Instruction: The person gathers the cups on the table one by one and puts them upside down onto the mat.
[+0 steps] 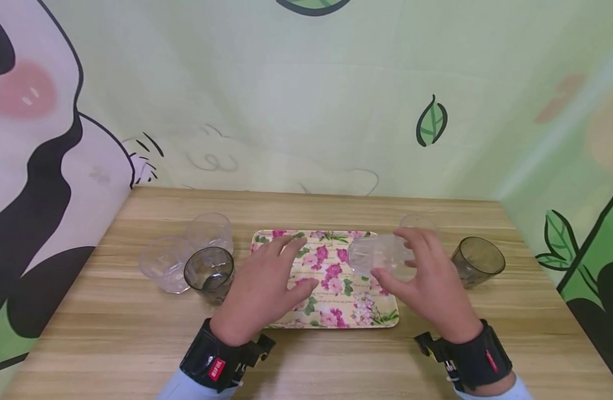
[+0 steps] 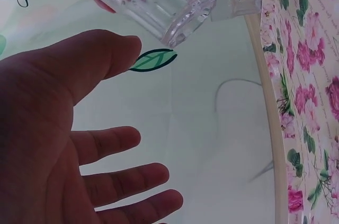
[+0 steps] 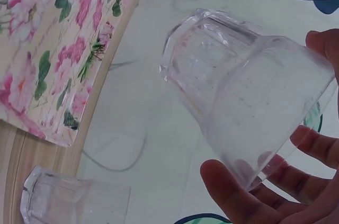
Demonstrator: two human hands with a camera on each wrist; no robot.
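Note:
My right hand [image 1: 431,283] grips a clear drinking glass [image 3: 238,86] near its rim, with thumb and fingers around it. The glass lies tilted on its side in the air, its faceted base pointing left over the right part of a floral tray [image 1: 306,303]. My left hand [image 1: 261,278] hovers above the tray's left side, fingers spread and nothing in them. Just left of that hand stands a smoky grey glass [image 1: 208,272]. Beyond the right hand, partly hidden by it, is another clear glass [image 1: 417,221].
Two clear glasses [image 1: 166,269] stand at the left of the wooden table [image 1: 111,333], beside the smoky one. A second smoky glass [image 1: 478,262] is to the right of my right hand. A printed cloth backdrop [image 1: 296,111] rises behind the table.

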